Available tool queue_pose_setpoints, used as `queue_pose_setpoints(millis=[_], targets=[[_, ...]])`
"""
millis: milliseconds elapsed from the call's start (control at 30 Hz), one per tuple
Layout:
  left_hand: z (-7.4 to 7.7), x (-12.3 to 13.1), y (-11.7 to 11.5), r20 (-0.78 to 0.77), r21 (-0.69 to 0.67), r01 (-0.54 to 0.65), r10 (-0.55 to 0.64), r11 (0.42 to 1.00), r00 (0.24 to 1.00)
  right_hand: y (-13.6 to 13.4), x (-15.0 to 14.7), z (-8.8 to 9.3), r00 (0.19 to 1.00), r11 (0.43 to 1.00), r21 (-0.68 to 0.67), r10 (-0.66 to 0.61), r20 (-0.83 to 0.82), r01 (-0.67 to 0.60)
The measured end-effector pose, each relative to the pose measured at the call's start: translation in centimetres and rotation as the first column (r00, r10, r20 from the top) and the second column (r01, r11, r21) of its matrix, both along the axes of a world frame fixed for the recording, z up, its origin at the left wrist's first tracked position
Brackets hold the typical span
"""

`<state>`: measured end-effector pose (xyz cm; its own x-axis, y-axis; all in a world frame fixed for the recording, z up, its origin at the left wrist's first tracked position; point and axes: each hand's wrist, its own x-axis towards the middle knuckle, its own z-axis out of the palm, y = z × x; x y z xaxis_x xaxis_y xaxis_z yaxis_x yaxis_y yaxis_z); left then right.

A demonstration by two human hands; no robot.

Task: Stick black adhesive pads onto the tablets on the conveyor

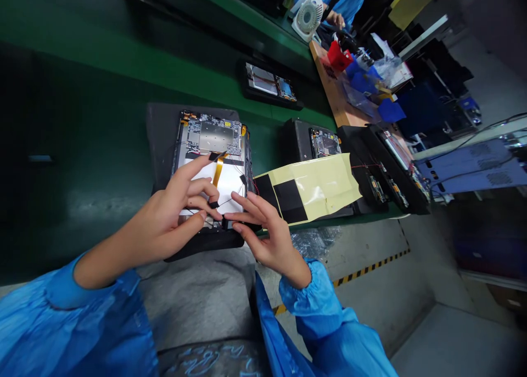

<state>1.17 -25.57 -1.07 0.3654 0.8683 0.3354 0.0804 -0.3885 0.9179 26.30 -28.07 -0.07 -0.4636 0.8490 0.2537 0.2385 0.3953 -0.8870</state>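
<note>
An opened tablet point(230, 187) with bare circuit board, white battery area and orange flat cable lies on a dark foam pad point(160, 130). My left hand point(173, 207) reaches over it from the left, fingers apart and bent. Small black tape pieces point(214, 204) sit at its index and middle fingertips. At the tablet's near edge my right hand point(269, 231) has thumb and a finger close together on another black tape piece point(225, 223); its other fingers stretch over the tablet. Thin wires run between the hands. Part of the tablet is hidden beneath my fingers.
Right of the tablet lies a yellow sheet point(325, 185) with black tape pieces on it. Another opened device point(325, 141) is behind it, and one point(269, 83) is farther back. A white fan point(308, 17) and a co-worker's hand point(336, 20) are at the far side.
</note>
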Motion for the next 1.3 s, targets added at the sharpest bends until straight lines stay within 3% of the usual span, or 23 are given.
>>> queue_pose_setpoints(millis=[167,267,400,500,667,767,867,933,1067,1300], targets=[[-0.1,0.1,0.1,-0.009,-0.015,-0.003,0.003,1.000,1.000,0.0,0.0,0.4,0.998,1.000,0.027,0.007,0.069,-0.009],[-0.1,0.2,0.2,0.005,-0.041,-0.003,0.003,0.999,1.000,-0.1,-0.1,0.2,0.996,0.993,0.117,-0.031,0.087,0.021],[0.3,0.1,0.3,-0.005,-0.081,0.017,-0.017,0.997,1.000,0.5,0.3,0.8,0.965,0.964,0.266,-0.055,0.255,-0.015],[0.5,0.2,0.4,-0.043,-0.097,0.030,-0.034,0.995,0.998,1.2,0.5,1.5,0.927,0.963,0.268,-0.072,0.369,-0.032],[0.5,0.1,0.8,-0.084,-0.032,0.069,-0.071,0.997,0.994,0.9,0.3,1.4,0.897,0.955,0.286,-0.194,0.397,0.080],[0.8,0.0,0.8,-0.093,0.069,0.034,-0.028,0.997,0.995,-0.1,-0.1,0.5,0.870,0.876,0.414,-0.388,0.303,0.246],[1.4,0.0,0.1,-0.111,0.218,-0.053,0.079,0.974,0.991,-1.8,-0.6,-0.7,0.823,0.705,0.572,-0.561,0.088,0.420],[1.5,0.0,-0.8,-0.157,0.280,-0.061,0.108,0.958,0.982,-3.1,-0.9,-1.4,0.819,0.628,0.640,-0.574,-0.002,0.442],[1.1,0.2,-2.4,-0.276,0.312,-0.001,0.092,0.950,0.957,-4.8,-1.6,-2.1,0.852,0.692,0.634,-0.515,0.097,0.346],[1.1,2.3,-2.2,-0.351,0.332,-0.058,0.180,0.942,0.919,-5.5,-1.6,-1.8,0.858,0.749,0.553,-0.501,0.112,0.365]])
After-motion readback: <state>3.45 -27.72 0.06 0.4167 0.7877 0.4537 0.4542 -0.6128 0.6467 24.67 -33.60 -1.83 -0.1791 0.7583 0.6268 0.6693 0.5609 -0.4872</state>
